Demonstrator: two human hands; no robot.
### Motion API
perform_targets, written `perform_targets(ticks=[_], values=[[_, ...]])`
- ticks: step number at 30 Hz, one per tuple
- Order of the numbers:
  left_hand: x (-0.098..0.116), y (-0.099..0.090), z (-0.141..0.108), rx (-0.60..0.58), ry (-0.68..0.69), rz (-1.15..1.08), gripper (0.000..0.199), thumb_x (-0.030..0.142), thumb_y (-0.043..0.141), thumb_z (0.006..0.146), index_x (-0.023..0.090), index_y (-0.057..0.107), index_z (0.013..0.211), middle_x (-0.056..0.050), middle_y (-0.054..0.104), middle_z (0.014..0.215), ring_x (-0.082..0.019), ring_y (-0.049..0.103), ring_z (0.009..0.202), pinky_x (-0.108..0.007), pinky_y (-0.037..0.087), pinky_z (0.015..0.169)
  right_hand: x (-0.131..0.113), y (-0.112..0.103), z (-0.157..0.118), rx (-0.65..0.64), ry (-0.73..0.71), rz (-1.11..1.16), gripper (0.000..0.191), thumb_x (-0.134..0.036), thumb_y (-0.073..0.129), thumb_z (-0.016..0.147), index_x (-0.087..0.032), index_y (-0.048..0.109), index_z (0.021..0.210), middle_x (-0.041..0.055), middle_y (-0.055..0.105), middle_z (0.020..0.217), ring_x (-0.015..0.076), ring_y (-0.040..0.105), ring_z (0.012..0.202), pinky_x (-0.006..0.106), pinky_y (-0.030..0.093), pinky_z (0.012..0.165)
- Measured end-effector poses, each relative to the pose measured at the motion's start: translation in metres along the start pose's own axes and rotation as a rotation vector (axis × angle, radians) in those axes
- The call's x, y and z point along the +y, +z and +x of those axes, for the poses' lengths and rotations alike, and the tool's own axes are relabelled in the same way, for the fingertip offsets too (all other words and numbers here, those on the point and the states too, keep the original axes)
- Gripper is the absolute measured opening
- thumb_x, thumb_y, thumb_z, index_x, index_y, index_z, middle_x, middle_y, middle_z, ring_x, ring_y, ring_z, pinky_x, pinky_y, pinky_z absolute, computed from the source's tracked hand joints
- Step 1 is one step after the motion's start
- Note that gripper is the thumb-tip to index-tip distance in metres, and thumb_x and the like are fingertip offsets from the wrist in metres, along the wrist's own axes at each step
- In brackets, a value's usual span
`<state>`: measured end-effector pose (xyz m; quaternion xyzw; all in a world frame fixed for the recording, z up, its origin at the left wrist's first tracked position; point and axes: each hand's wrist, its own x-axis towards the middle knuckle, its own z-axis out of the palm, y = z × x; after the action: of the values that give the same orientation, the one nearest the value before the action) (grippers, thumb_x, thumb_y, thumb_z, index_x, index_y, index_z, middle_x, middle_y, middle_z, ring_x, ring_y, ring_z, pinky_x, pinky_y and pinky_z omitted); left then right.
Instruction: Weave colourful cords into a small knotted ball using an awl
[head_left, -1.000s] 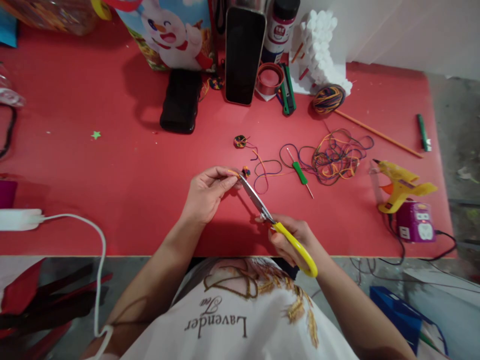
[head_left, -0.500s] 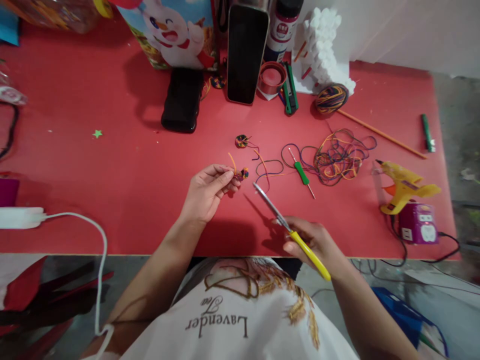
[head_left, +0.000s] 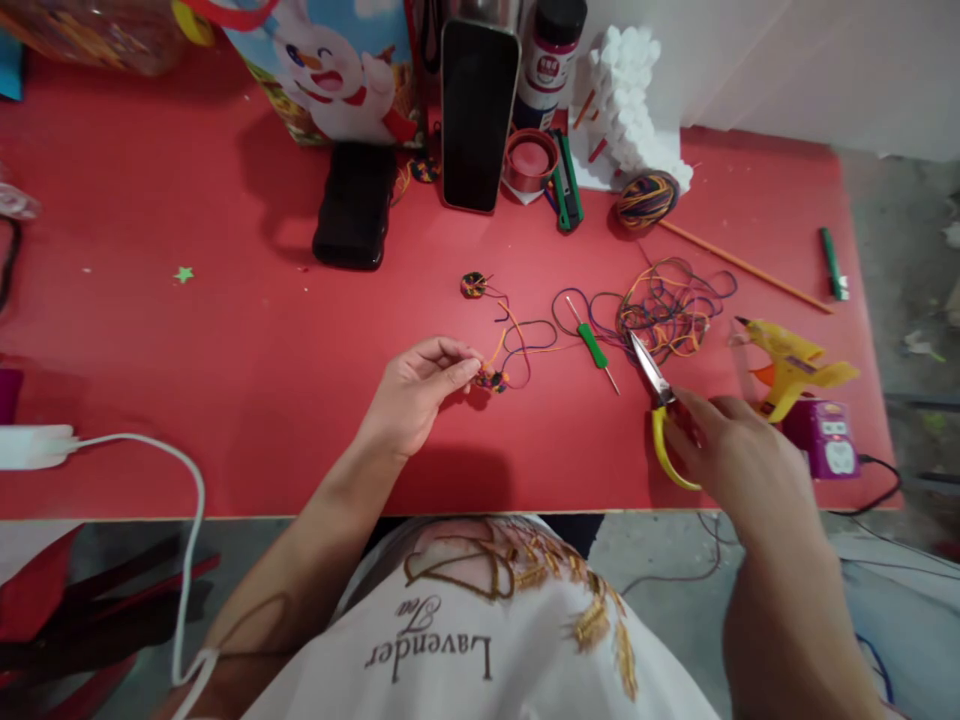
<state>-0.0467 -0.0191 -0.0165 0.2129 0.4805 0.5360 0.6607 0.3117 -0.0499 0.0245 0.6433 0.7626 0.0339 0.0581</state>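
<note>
My left hand [head_left: 420, 392] pinches a small multicoloured crocheted piece [head_left: 493, 380] between thumb and fingers, with an orange yarn end sticking up from it. Beyond it lies a small round crocheted piece [head_left: 473, 285] with loose yarn ends. At the right, my right hand [head_left: 739, 450] has its fingers on the yellow-handled scissors [head_left: 651, 370], low over the table. Their blades are together and point at the tangled yarn [head_left: 667, 310]. A green-handled crochet hook [head_left: 592, 345] lies between my hands.
A yellow glue gun [head_left: 795, 365] and a purple power block [head_left: 823, 440] stand close to my right hand. Further back are a yarn ball [head_left: 647, 200], an orange stick [head_left: 746, 265], a green cutter [head_left: 565, 182], an upright phone [head_left: 480, 115] and a black case [head_left: 355, 205].
My right hand has carried the scissors to the right, away from the crocheted piece, and turned palm down. My left hand still holds the piece, now tilted lower.
</note>
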Motion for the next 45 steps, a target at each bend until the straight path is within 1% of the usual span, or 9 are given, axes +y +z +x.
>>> perform_targets(ticks=[2, 5, 8, 10, 12, 14, 22, 35, 45], values=[[0.003, 0.004, -0.002, -0.047, -0.031, 0.019, 0.031, 0.029, 0.103, 0.065, 0.018, 0.079, 0.081, -0.003, 0.079, 0.081, -0.014, 0.075, 0.075, -0.023, 0.061, 0.07, -0.022, -0.013, 0.011, 0.099, -0.037, 0.173, 0.039, -0.039, 0.058, 0.107, -0.016, 0.077, 0.132, 0.0166, 0.076, 0.103, 0.0263, 0.07, 0.076, 0.036, 0.049, 0.064], [0.007, 0.011, -0.002, -0.103, -0.023, 0.061, 0.029, 0.029, 0.102, 0.067, 0.018, 0.079, 0.081, -0.003, 0.079, 0.081, -0.014, 0.074, 0.074, -0.025, 0.063, 0.073, -0.068, -0.031, 0.032, 0.222, -0.11, 0.587, 0.052, -0.044, 0.063, 0.107, -0.023, 0.061, 0.154, 0.0121, 0.074, 0.118, 0.0169, 0.068, 0.072, 0.033, 0.058, 0.075], [0.01, 0.015, 0.002, -0.171, 0.003, 0.118, 0.024, 0.028, 0.1, 0.072, 0.018, 0.081, 0.083, -0.003, 0.079, 0.082, -0.013, 0.074, 0.076, -0.024, 0.062, 0.077, -0.107, -0.037, 0.053, 0.159, -0.339, 0.67, 0.047, -0.035, 0.058, 0.111, -0.025, 0.059, 0.156, 0.0106, 0.077, 0.116, 0.0179, 0.071, 0.08, 0.029, 0.056, 0.072], [0.01, 0.016, 0.005, -0.216, 0.025, 0.139, 0.02, 0.026, 0.098, 0.075, 0.018, 0.082, 0.084, -0.003, 0.08, 0.084, -0.013, 0.074, 0.078, -0.024, 0.061, 0.078, -0.12, -0.034, 0.065, 0.126, -0.484, 0.735, 0.033, -0.029, 0.057, 0.111, -0.019, 0.071, 0.139, 0.0127, 0.078, 0.115, 0.0212, 0.074, 0.093, 0.031, 0.057, 0.077], [0.008, 0.015, 0.009, -0.244, 0.039, 0.135, 0.019, 0.025, 0.098, 0.076, 0.019, 0.082, 0.085, -0.003, 0.08, 0.086, -0.013, 0.073, 0.078, -0.023, 0.061, 0.077, -0.125, -0.028, 0.073, 0.165, -0.515, 0.826, 0.022, -0.028, 0.058, 0.111, -0.016, 0.077, 0.115, 0.012, 0.079, 0.106, 0.0217, 0.074, 0.096, 0.032, 0.057, 0.084], [0.004, 0.013, 0.012, -0.26, 0.026, 0.113, 0.021, 0.026, 0.098, 0.075, 0.018, 0.082, 0.085, -0.004, 0.081, 0.087, -0.013, 0.074, 0.079, -0.023, 0.061, 0.077, -0.125, -0.022, 0.078, 0.217, -0.503, 0.917, 0.017, -0.024, 0.062, 0.109, -0.017, 0.077, 0.106, 0.0098, 0.08, 0.1, 0.0205, 0.074, 0.095, 0.032, 0.058, 0.087], [-0.011, 0.013, 0.014, -0.271, -0.147, -0.006, 0.027, 0.031, 0.1, 0.073, 0.019, 0.082, 0.087, -0.001, 0.077, 0.088, -0.01, 0.07, 0.078, -0.021, 0.057, 0.076, -0.136, -0.006, 0.085, 0.324, -0.441, 1.119, 0.009, -0.014, 0.072, 0.101, -0.021, 0.076, 0.099, 0.004, 0.082, 0.091, 0.0179, 0.075, 0.088, 0.031, 0.06, 0.083], [-0.013, 0.011, 0.016, -0.258, -0.12, 0.021, 0.02, 0.029, 0.091, 0.077, 0.017, 0.074, 0.079, -0.003, 0.07, 0.09, -0.011, 0.062, 0.072, -0.024, 0.051, 0.065, -0.147, 0.008, 0.086, 0.363, -0.341, 1.256, 0.013, -0.009, 0.074, 0.096, -0.021, 0.076, 0.093, 0.0015, 0.078, 0.085, 0.0128, 0.072, 0.075, 0.023, 0.056, 0.062], [-0.013, 0.01, 0.015, -0.304, -0.118, 0.061, 0.018, 0.027, 0.088, 0.079, 0.017, 0.073, 0.078, -0.001, 0.065, 0.085, -0.011, 0.059, 0.072, -0.024, 0.049, 0.066, -0.152, 0.019, 0.085, 0.507, -0.394, 1.108, 0.017, -0.007, 0.069, 0.095, -0.023, 0.07, 0.094, 0.0017, 0.076, 0.085, 0.0158, 0.072, 0.082, 0.028, 0.06, 0.074]])
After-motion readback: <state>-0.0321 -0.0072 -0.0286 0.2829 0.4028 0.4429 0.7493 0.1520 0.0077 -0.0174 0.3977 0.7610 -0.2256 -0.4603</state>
